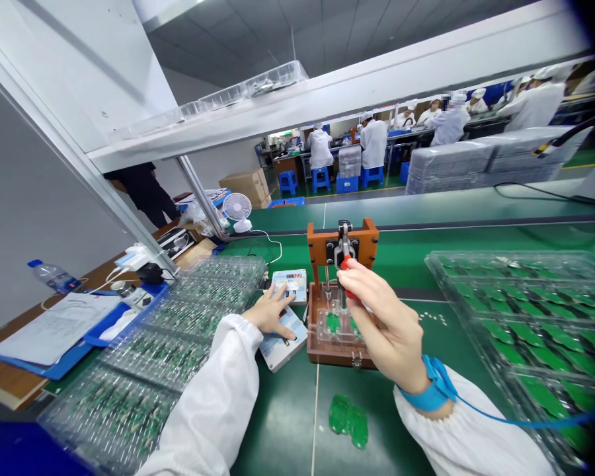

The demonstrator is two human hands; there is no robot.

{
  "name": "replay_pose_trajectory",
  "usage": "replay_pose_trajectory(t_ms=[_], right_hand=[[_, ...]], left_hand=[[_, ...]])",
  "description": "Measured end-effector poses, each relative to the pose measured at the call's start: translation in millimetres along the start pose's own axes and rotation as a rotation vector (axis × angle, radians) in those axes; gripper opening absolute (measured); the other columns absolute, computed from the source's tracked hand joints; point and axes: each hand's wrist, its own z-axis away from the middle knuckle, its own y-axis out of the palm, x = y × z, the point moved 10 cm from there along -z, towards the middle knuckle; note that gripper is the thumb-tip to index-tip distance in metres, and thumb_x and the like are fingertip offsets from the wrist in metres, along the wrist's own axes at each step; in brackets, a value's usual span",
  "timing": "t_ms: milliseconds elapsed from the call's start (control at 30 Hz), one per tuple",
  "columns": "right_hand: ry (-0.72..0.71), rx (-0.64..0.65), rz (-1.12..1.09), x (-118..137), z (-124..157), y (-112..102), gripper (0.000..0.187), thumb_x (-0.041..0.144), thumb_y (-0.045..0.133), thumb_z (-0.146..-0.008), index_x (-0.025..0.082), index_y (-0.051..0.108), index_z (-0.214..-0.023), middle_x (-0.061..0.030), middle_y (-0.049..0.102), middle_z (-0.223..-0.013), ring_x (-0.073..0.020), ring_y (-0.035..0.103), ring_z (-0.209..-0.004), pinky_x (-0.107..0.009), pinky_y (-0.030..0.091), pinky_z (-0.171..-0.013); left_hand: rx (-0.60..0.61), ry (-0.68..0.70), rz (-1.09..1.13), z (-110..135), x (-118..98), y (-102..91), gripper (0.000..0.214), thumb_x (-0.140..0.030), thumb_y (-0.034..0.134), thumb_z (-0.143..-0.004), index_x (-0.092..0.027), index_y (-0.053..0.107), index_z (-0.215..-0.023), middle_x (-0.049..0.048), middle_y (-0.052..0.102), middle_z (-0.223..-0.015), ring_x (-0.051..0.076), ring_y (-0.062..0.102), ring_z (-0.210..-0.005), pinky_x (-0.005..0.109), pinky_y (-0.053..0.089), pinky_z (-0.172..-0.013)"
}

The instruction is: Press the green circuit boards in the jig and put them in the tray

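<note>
A brown test fixture (341, 334) stands on the green bench with a green circuit board (333, 322) under its clear plate. My right hand (383, 319) is closed round the red-tipped clamp lever (346, 264) of the fixture. A blue wrist strap (434, 385) sits on that wrist. My left hand (271, 311) lies with fingers spread on a small white meter (286, 316) with a red digit display, just left of the fixture.
Clear trays of green boards lie at left (178, 330) and at right (520, 317). A loose green board (348, 419) lies near the front edge. A blue clipboard with papers (54, 334), a water bottle (53, 276) and a small fan (237, 209) are at left. Workers in white sit far behind.
</note>
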Motion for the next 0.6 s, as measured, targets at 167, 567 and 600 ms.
replay_pose_trajectory(t_ms=[167, 567, 600], right_hand=[[0.007, 0.003, -0.009, -1, 1, 1, 0.062, -0.001, 0.056, -0.098, 0.036, 0.059, -0.147, -0.0001, 0.065, -0.142, -0.0285, 0.056, -0.139, -0.052, 0.053, -0.116], [0.007, -0.009, 0.004, 0, 1, 0, 0.060, 0.001, 0.055, -0.099, 0.037, 0.058, -0.147, -0.0006, 0.066, -0.142, -0.0313, 0.057, -0.138, -0.059, 0.054, -0.113], [0.009, -0.007, 0.006, -1, 1, 1, 0.060, 0.002, 0.055, -0.099, 0.037, 0.059, -0.147, -0.0006, 0.066, -0.142, -0.0316, 0.057, -0.138, -0.059, 0.054, -0.113]], left_hand=[[-0.024, -0.010, 0.014, 8, 8, -8.3, 0.132, -0.071, 0.083, -0.063, -0.021, 0.020, -0.167, 0.0118, -0.006, -0.173, 0.043, -0.009, -0.158, 0.058, 0.013, -0.128], [0.038, -0.032, -0.033, 10, 12, -4.0, 0.142, -0.080, 0.081, -0.056, -0.019, 0.018, -0.167, 0.0180, -0.004, -0.172, 0.048, -0.008, -0.157, 0.064, 0.014, -0.125], [0.044, -0.036, -0.034, 9, 13, -3.7, 0.142, -0.079, 0.081, -0.056, -0.019, 0.018, -0.167, 0.0179, -0.004, -0.172, 0.048, -0.009, -0.157, 0.064, 0.014, -0.125]])
